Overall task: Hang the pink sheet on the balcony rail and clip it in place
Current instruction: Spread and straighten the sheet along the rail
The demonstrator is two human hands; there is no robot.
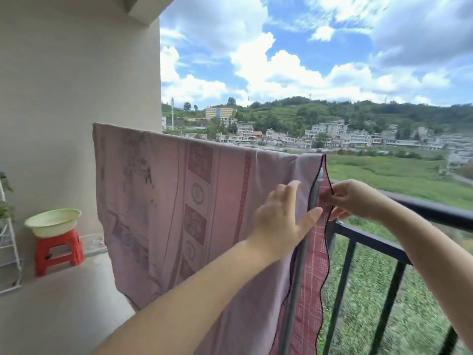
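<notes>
The pink patterned sheet [179,201] hangs draped over the black balcony rail [435,211], covering its left stretch up to the wall. My left hand [281,219] lies flat against the sheet's inner face near its right edge, fingers spread and straight. My right hand [355,201] pinches the sheet's dark-trimmed outer edge just beyond the rail, where the darker checked side [312,290] hangs down. No clip is visible in either hand or on the rail.
A pale green basin [53,221] sits on a red plastic stool [58,252] by the left wall. A white plant rack [7,239] stands at the far left. Black vertical railing bars [345,278] run below the rail on the right.
</notes>
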